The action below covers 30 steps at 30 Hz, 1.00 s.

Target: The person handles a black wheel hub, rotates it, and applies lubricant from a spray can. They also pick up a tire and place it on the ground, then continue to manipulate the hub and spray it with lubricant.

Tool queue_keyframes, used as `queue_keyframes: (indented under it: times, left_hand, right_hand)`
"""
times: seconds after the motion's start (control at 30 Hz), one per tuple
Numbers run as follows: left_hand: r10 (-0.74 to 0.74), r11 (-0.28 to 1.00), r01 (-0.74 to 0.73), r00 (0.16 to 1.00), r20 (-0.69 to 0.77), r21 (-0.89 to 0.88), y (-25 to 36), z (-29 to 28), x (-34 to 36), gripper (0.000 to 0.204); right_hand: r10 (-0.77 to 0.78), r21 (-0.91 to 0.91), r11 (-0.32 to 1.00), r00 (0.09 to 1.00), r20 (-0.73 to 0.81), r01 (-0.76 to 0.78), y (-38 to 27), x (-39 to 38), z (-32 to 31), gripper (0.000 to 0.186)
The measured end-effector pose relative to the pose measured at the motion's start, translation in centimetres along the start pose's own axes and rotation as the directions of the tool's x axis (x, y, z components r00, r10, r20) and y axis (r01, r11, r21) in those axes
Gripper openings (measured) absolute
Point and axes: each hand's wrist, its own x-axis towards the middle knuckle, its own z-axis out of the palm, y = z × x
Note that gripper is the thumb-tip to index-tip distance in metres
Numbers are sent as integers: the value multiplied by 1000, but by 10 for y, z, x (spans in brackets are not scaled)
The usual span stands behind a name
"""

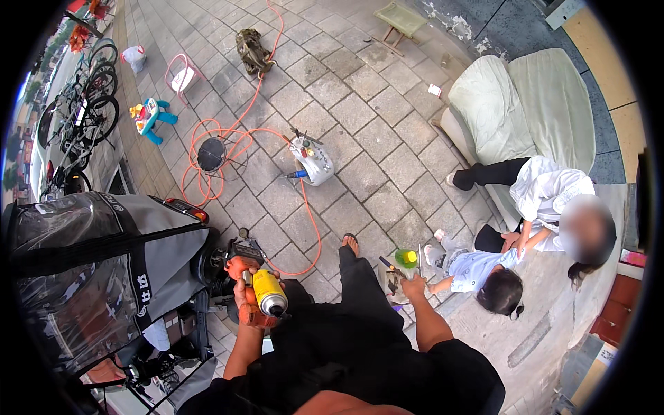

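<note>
My left hand [241, 294] is closed around a yellow spray can [269, 293] with a silver top. An orange and black power tool [243, 261] shows just beyond the can, and a further orange part [258, 317] lies below it. Whether the same hand also grips that tool, I cannot make out. My right hand [414, 286] reaches down among small tools [394, 282] at my right side, its fingers too small and partly hidden to read. Close to it stand a bottle of green liquid [407, 259] with a yellow top and a thin dark-handled tool [386, 263].
A grey three-wheeler with a clear cover [104, 270] stands at left. An orange hose [315, 228] loops over the paving to a white jug-shaped container [312, 160]. A child in light blue [477, 268] and a seated person in white [543, 194] are close at right, beside a covered sofa [491, 111].
</note>
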Motion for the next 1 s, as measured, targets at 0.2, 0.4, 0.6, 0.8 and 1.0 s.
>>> queue_keyframes:
  times: [0.2, 0.4, 0.6, 0.8, 1.0]
  left_hand:
    - [-6, 1000, 4, 987, 162, 13, 3, 89, 72, 39]
    - [-59, 997, 69, 978, 202, -45, 9, 113, 154, 40]
    - [31, 994, -19, 993, 116, -110, 12, 147, 238, 38]
    - [59, 996, -46, 979, 193, -73, 42, 219, 328, 39]
    - [90, 977, -21, 944, 318, -214, 80, 302, 438, 38]
  right_hand:
    - [152, 270, 953, 988, -40, -136, 30, 33, 0, 69]
    - [195, 550, 811, 978, 72, -202, 47, 89, -34, 55]
    - [35, -194, 981, 996, 81, -19, -32, 80, -119, 46]
    - [211, 100, 972, 977, 36, -214, -163, 116, -197, 45]
    - [204, 252, 947, 979, 5, -199, -315, 197, -277, 45]
